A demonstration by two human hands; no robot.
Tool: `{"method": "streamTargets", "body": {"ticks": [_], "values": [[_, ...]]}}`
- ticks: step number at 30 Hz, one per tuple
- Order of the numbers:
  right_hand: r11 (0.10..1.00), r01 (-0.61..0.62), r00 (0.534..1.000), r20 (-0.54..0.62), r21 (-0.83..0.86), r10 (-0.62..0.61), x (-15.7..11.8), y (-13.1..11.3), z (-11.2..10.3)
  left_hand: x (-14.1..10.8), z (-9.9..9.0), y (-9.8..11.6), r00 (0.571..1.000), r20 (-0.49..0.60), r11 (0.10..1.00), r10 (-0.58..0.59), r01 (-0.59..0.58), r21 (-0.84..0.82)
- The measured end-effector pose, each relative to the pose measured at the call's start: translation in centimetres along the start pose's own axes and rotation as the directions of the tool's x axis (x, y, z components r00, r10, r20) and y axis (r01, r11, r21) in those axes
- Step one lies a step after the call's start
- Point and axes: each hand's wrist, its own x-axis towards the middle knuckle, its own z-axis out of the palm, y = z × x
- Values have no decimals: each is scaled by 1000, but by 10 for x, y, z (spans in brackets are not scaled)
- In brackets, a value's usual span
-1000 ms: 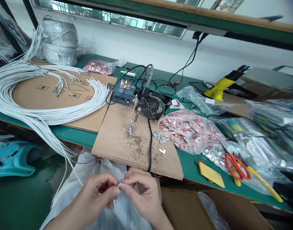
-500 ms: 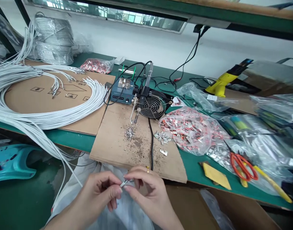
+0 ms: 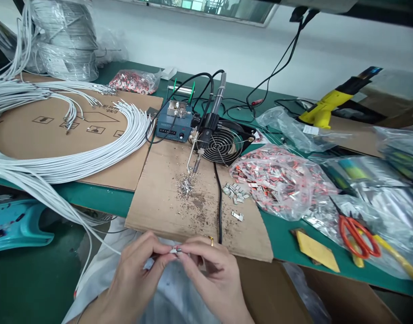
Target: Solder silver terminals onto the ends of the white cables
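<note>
My left hand (image 3: 141, 267) pinches a white cable end (image 3: 173, 250) between thumb and forefinger, just in front of the cardboard's near edge. Opposite it, my right hand (image 3: 209, 270) grips a small metal piece (image 3: 178, 250) that meets the cable end; whether the two are joined is too small to tell. Beyond my hands, the brown cardboard (image 3: 159, 202) bears a pile of solder scraps (image 3: 185, 186) below the tip of a soldering iron (image 3: 206, 130) in its stand. Small metal connectors (image 3: 235, 192) lie right of the black cord.
Coiled white cables (image 3: 92, 168) cover the left side. A blue soldering station (image 3: 172, 126) and a fan (image 3: 223, 146) stand behind. On the right are a bag of red-and-white parts (image 3: 277, 180), a yellow sponge (image 3: 317, 251), red-handled scissors (image 3: 356, 236) and a yellow tool (image 3: 328, 105).
The camera view has shifted, moving the bench items slightly. My left hand has turned, its fingers closing nearer to my right fingertips, and the held piece now lies more level.
</note>
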Motion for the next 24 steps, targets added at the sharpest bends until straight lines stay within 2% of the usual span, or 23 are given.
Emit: {"method": "streamTargets", "body": {"ticks": [3,9,15,19,24], "values": [[999,37,999,8,-39,-37,2,0,-3,1,0,1,999,-10,998,48,-47,51],[996,69,994,84,-53,-64,6,-2,-10,5,-6,5,995,39,989,89,-93,116],[990,116,963,253,-83,-92,9,-1,-22,8,-11,6,993,88,994,76,-82,76],[992,109,956,280,-59,-89,11,1,-24,6,-11,4,990,141,999,-13,8,36],[995,90,961,264,-34,-78,10,1,-23,3,-11,3,956,244,984,-165,178,-31]]}}
